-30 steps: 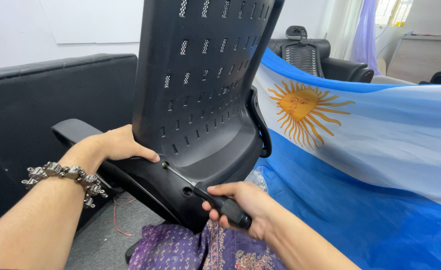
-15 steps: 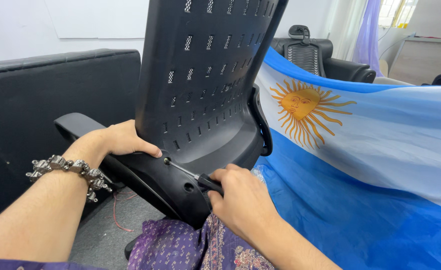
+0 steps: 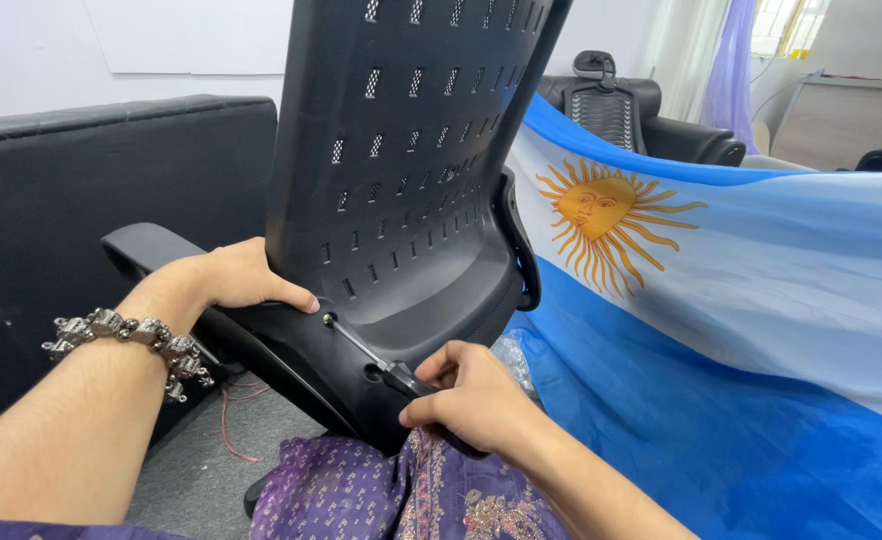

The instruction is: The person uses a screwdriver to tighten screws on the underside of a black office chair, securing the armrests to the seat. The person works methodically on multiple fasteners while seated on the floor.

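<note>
Head view: I note the left hand [image 3: 226,280] pressed flat on the black perforated chair back [image 3: 411,190], fingers extended, holding nothing. Right hand [image 3: 471,400] has its grip closed around a screwdriver [image 3: 381,365], tip set at a screw [image 3: 329,319] in the chair's lower bracket. Surroundings: black sofa [image 3: 81,200], grey floor [image 3: 201,450], blue-and-white sun flag [image 3: 721,300], white wall [image 3: 111,50].

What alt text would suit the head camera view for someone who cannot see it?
A right hand holds a screwdriver to a screw low on a black perforated chair back, while the left hand, wrist in a metal bracelet, steadies the chair. A blue-and-white sun flag drapes behind.
</note>
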